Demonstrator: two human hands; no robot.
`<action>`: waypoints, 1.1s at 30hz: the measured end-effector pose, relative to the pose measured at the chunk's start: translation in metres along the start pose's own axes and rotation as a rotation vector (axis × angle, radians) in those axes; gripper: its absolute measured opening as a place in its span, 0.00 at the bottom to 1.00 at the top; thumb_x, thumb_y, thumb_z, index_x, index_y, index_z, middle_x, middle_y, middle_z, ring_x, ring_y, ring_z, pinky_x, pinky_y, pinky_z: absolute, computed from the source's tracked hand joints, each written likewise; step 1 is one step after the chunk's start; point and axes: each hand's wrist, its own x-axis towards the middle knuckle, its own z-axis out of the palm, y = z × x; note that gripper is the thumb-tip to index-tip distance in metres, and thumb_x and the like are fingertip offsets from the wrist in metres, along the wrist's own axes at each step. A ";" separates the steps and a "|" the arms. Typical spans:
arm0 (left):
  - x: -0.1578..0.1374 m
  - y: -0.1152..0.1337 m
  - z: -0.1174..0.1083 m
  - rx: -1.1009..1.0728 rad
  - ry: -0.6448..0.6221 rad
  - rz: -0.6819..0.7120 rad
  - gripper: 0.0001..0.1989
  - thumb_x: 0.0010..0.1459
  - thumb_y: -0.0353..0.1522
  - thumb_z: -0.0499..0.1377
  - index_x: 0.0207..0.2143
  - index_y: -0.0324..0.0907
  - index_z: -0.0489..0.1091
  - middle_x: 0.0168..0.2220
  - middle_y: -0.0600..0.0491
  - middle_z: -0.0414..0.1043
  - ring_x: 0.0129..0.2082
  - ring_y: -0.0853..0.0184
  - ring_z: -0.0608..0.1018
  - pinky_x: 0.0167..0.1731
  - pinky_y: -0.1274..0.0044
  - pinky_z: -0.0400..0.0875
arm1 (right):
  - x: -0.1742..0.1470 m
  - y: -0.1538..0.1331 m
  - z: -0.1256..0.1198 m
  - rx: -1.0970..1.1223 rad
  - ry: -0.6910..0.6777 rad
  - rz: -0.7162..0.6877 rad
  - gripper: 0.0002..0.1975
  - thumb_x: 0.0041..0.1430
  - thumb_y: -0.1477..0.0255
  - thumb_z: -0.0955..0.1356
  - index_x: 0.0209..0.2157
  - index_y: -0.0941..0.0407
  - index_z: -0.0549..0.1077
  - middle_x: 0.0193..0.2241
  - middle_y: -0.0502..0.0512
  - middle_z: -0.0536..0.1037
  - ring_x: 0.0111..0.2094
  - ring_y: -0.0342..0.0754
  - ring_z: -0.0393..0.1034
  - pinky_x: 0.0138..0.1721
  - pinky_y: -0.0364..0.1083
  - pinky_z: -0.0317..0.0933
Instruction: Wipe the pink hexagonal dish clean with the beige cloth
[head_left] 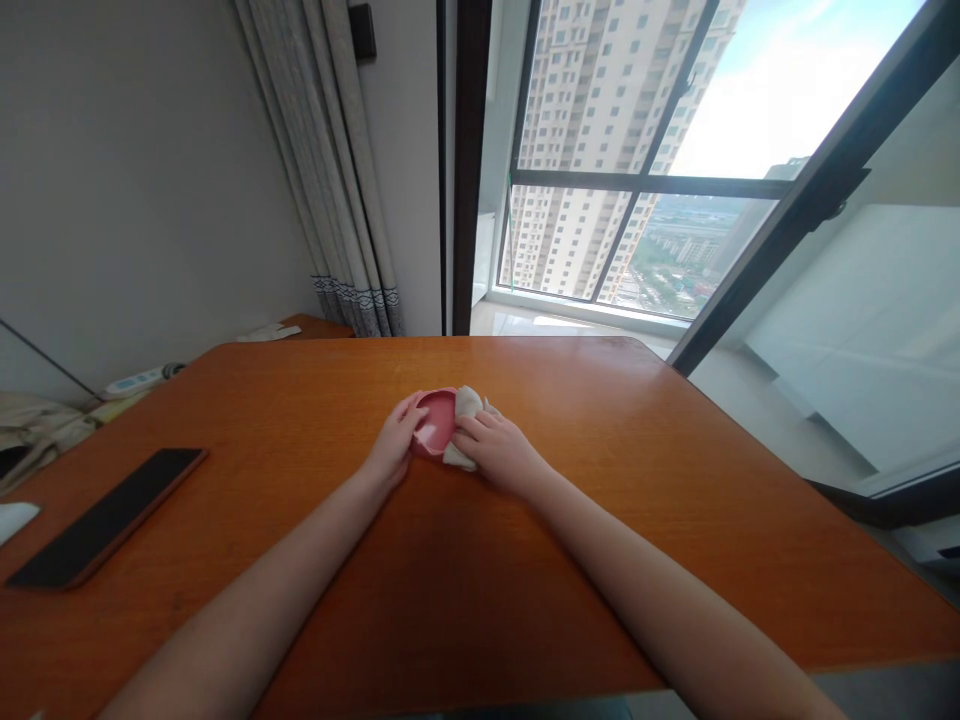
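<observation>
A shallow pink dish (436, 422) is on or just above the middle of the wooden table. My left hand (396, 437) grips its left edge, with the thumb over the rim. In my right hand (499, 448) is a white cloth (469, 402), pressed against the dish's right side. The cloth and my right fingers cover that part of the dish. Whether the dish's base touches the tabletop I cannot tell.
The wooden table (600, 580) spreads out on all sides of my hands. A long black board (112, 515) with a reddish-brown edge lies at the left. Past it are a power strip (139, 381) and bunched fabric (37, 430). A curtain (330, 170) and a large window stand beyond.
</observation>
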 end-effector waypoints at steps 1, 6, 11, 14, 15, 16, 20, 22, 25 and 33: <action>-0.001 -0.003 0.002 -0.017 0.029 0.016 0.25 0.47 0.31 0.62 0.50 0.41 0.65 0.52 0.47 0.67 0.48 0.65 0.72 0.46 0.77 0.67 | 0.002 -0.005 0.000 0.013 -0.012 0.011 0.08 0.62 0.73 0.61 0.39 0.57 0.70 0.40 0.58 0.70 0.37 0.49 0.58 0.37 0.48 0.55; -0.012 -0.009 0.012 -0.065 0.035 0.007 0.30 0.49 0.31 0.61 0.56 0.46 0.59 0.55 0.50 0.64 0.46 0.67 0.73 0.42 0.79 0.69 | 0.007 -0.019 0.004 -0.008 -0.023 0.115 0.07 0.61 0.73 0.62 0.38 0.58 0.70 0.36 0.57 0.71 0.35 0.50 0.58 0.32 0.48 0.54; -0.005 -0.002 0.001 0.065 -0.067 -0.065 0.38 0.47 0.36 0.64 0.59 0.45 0.55 0.50 0.47 0.69 0.43 0.65 0.74 0.42 0.76 0.69 | 0.000 -0.003 0.003 -0.028 -0.024 -0.052 0.09 0.63 0.75 0.60 0.34 0.56 0.70 0.34 0.55 0.71 0.35 0.49 0.59 0.32 0.47 0.53; 0.003 0.002 -0.007 0.089 -0.050 -0.113 0.35 0.45 0.35 0.65 0.56 0.42 0.61 0.47 0.46 0.71 0.44 0.62 0.74 0.44 0.74 0.67 | -0.002 0.004 0.000 -0.032 -0.012 -0.073 0.09 0.64 0.75 0.59 0.35 0.56 0.70 0.37 0.55 0.71 0.36 0.48 0.59 0.34 0.48 0.54; 0.004 0.002 -0.007 0.083 -0.060 -0.102 0.30 0.45 0.34 0.65 0.52 0.40 0.65 0.47 0.46 0.71 0.44 0.62 0.74 0.45 0.73 0.67 | -0.001 0.004 0.000 -0.027 -0.010 -0.053 0.09 0.64 0.75 0.59 0.36 0.56 0.70 0.38 0.56 0.71 0.37 0.49 0.59 0.35 0.48 0.54; 0.004 0.001 -0.006 0.066 -0.068 -0.081 0.26 0.45 0.33 0.64 0.48 0.39 0.68 0.45 0.47 0.72 0.44 0.62 0.74 0.45 0.73 0.66 | 0.000 0.002 -0.001 -0.017 -0.011 -0.033 0.09 0.63 0.75 0.60 0.37 0.56 0.70 0.39 0.56 0.71 0.37 0.49 0.59 0.35 0.48 0.55; -0.007 -0.006 0.008 -0.073 0.021 0.009 0.18 0.47 0.30 0.60 0.43 0.41 0.68 0.41 0.51 0.72 0.42 0.66 0.74 0.46 0.74 0.66 | 0.006 -0.015 0.000 0.013 -0.020 0.031 0.08 0.61 0.75 0.62 0.41 0.57 0.69 0.39 0.58 0.71 0.37 0.50 0.59 0.34 0.49 0.55; -0.014 -0.009 0.016 -0.131 0.045 0.027 0.18 0.47 0.29 0.60 0.43 0.43 0.67 0.41 0.52 0.72 0.42 0.68 0.74 0.46 0.75 0.66 | 0.009 -0.022 0.001 -0.014 0.009 0.089 0.07 0.61 0.74 0.62 0.40 0.58 0.69 0.37 0.58 0.71 0.36 0.50 0.59 0.31 0.48 0.53; -0.019 -0.007 0.018 -0.152 -0.013 0.020 0.20 0.48 0.31 0.61 0.46 0.44 0.66 0.44 0.52 0.71 0.43 0.67 0.73 0.46 0.74 0.67 | 0.008 -0.023 0.001 -0.055 0.083 0.103 0.08 0.62 0.75 0.61 0.35 0.57 0.70 0.33 0.56 0.71 0.33 0.49 0.58 0.29 0.47 0.50; 0.001 0.004 -0.003 0.042 -0.119 0.044 0.20 0.47 0.33 0.61 0.45 0.40 0.69 0.45 0.48 0.72 0.45 0.63 0.73 0.45 0.74 0.66 | 0.003 -0.006 -0.009 -0.055 0.104 -0.071 0.10 0.64 0.77 0.59 0.40 0.56 0.71 0.39 0.56 0.73 0.34 0.47 0.58 0.33 0.47 0.54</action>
